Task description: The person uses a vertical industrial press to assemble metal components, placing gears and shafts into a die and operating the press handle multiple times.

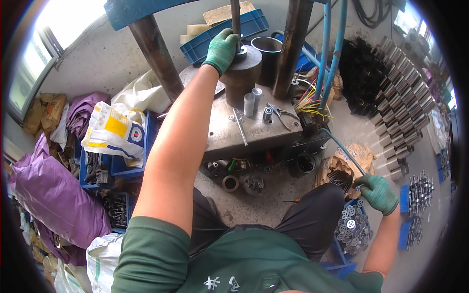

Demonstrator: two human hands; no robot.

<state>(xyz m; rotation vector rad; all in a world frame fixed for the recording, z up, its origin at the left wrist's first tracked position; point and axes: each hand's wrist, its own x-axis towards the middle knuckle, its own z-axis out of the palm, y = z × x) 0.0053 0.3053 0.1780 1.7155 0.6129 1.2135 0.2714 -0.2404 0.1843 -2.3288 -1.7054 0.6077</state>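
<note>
A dark, round metal part (240, 54), thick-rimmed and squat, sits on one steel pedestal (244, 71) at upper centre of the frame, below one upright shaft (235, 19). The left hand (221, 52), in a green glove, curls against it; whether the fingers pinch the part or the shaft cannot be told. At lower right, the green-gloved right hand (377, 193) is wrapped around one slim, bent, blue-grey lever (345, 152). Two pale grey cylinders (249, 105), one short fitting (267, 114), one pair of pliers (279, 112) and one thin rod (240, 128) occupy the worn metal table (222, 141) at centre.
</note>
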